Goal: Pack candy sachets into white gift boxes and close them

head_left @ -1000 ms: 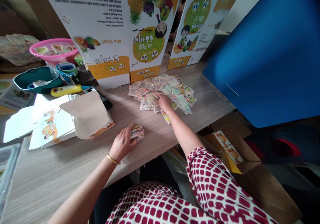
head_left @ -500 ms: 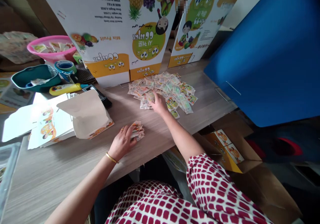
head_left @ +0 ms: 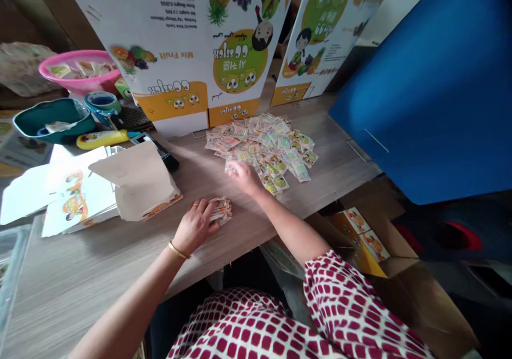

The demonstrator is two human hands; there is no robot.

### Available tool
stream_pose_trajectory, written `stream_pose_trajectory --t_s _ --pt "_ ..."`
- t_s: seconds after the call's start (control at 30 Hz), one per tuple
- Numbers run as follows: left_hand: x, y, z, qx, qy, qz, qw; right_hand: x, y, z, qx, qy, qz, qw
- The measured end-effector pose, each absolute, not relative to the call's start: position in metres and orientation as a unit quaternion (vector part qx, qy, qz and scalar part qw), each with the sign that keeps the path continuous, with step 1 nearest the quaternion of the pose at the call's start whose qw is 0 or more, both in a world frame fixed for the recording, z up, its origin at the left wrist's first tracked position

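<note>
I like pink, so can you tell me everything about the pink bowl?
The pink bowl is round and looks like shiny plastic, with a wide rim. It sits upright at the far left, behind the teal tray. Small pale packets lie inside it, and a printed card hides its right edge.

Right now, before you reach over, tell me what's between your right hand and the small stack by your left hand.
Nothing visible stands in the way: only bare wood-grain tabletop lies between the right hand and the small sachet stack. The left hand touches the stack from the other side.
</note>
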State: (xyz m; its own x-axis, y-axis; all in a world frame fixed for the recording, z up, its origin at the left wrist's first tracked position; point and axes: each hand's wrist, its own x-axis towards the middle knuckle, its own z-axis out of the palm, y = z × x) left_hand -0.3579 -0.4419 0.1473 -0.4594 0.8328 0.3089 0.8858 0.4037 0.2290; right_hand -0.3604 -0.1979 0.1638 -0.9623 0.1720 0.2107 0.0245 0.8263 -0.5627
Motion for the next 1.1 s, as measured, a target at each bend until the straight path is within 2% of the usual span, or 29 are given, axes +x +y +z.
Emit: stream_pose_trajectory --t_s 0.03,0.1,0.17,0.2,0.3,0.33,0.4,0.47,0.5,0.6,0.67,0.77,0.9,0.93,1.03,1.1 --pt "-0.359 -0.442 0.146 -0.506 -0.838 -0.195 0.064 -0.369 -0.187 0.164 -0.12 -0.954 0.234 0.141" --pt "-0.361 -0.443 0.143 -0.48 -0.846 -0.223 0.066 -0.385 -0.163 0.166 -0.214 -0.959 0.149 0.112" --pt "-0.36 -0.443 0.141 -0.474 -0.843 -0.242 0.077 -0.393 -0.147 0.168 -0.24 -0.96 0.122 0.074" --pt "-0.36 -0.444 0.142 -0.481 -0.838 -0.243 0.085 -0.393 -0.145 0.169 -0.236 -0.96 0.122 0.082" --pt "-0.357 -0.444 0.148 -0.506 -0.825 -0.213 0.132 -0.379 -0.163 0.168 -0.159 -0.957 0.167 0.173" --pt "-0.356 -0.443 0.15 -0.505 -0.827 -0.201 0.147 -0.372 -0.174 0.167 -0.097 -0.959 0.2 0.175" --pt "-0.357 -0.443 0.153 -0.505 -0.829 -0.187 0.151 -0.36 -0.196 0.164 0.047 -0.957 0.269 0.102" --pt "-0.359 -0.443 0.154 -0.518 -0.827 -0.186 0.113 -0.354 -0.209 0.163 0.096 -0.952 0.289 0.027" --pt "-0.361 -0.443 0.152 -0.522 -0.826 -0.192 0.091 -0.354 -0.21 0.162 0.056 -0.961 0.271 0.026" --pt "-0.365 -0.444 0.144 -0.508 -0.828 -0.23 0.063 -0.359 -0.191 0.162 -0.188 -0.967 0.14 0.098" --pt "-0.366 -0.444 0.139 -0.491 -0.832 -0.248 0.071 -0.361 -0.17 0.164 -0.276 -0.953 0.086 0.091" --pt "-0.366 -0.444 0.139 -0.495 -0.833 -0.237 0.076 -0.359 -0.149 0.169 -0.299 -0.948 0.09 0.061" --pt "-0.366 -0.443 0.152 -0.51 -0.831 -0.178 0.13 -0.346 -0.171 0.179 -0.21 -0.952 0.149 0.166" --pt "-0.365 -0.443 0.155 -0.51 -0.83 -0.168 0.148 -0.343 -0.184 0.182 -0.148 -0.957 0.194 0.155" --pt "-0.366 -0.442 0.158 -0.524 -0.824 -0.16 0.142 -0.343 -0.218 0.187 0.017 -0.946 0.324 0.0" --pt "-0.367 -0.442 0.154 -0.528 -0.826 -0.168 0.103 -0.353 -0.226 0.187 -0.047 -0.948 0.315 -0.019"
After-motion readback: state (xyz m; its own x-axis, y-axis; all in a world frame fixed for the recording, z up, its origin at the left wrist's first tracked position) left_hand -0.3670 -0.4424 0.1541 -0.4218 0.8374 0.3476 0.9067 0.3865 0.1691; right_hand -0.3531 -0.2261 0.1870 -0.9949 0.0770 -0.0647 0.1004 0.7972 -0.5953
